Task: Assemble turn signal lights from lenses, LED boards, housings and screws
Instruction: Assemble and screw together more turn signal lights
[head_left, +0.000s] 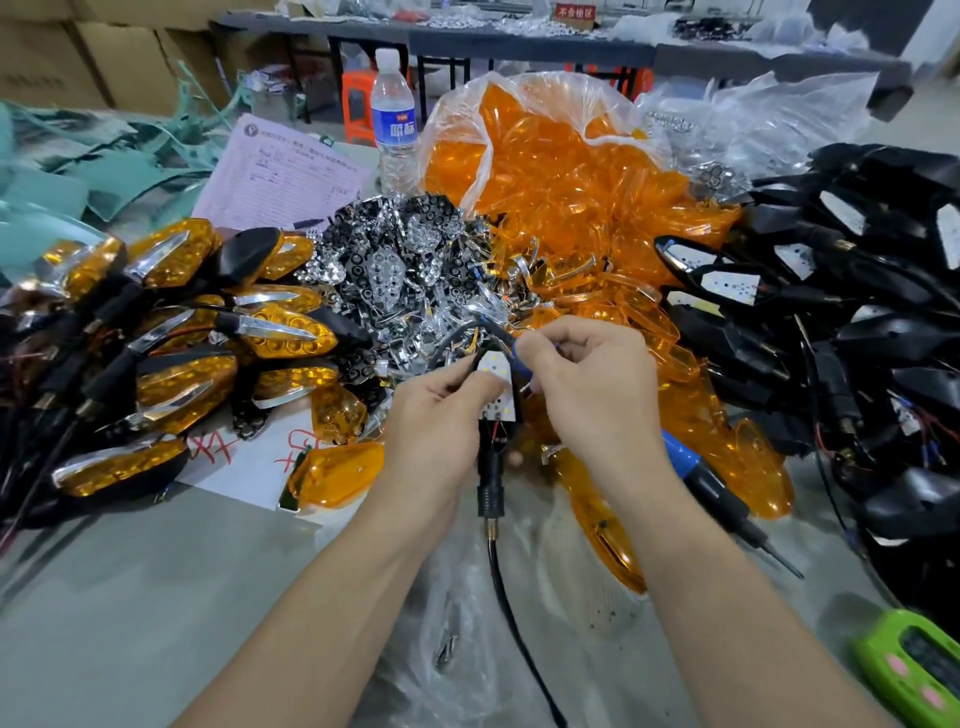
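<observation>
At frame centre, the left hand (436, 415) gripped 1 black housing (491, 467) upright so that its white LED board (498, 387) faced upward for work. The right hand (587, 379) pinched a blue-sleeved wire (513, 351) at the board's top edge, probably to seat it. Orange lenses (561, 171) lay heaped behind. A red sign (574, 11) at the top edge read 不合格区; the bottle (393, 119) label was unclear.

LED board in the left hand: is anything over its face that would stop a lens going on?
Yes. The left hand gripping the LED board has its thumb across part of the face, the right hand pinches a blue piece at its top right edge, and a black cable loops just above.
</observation>
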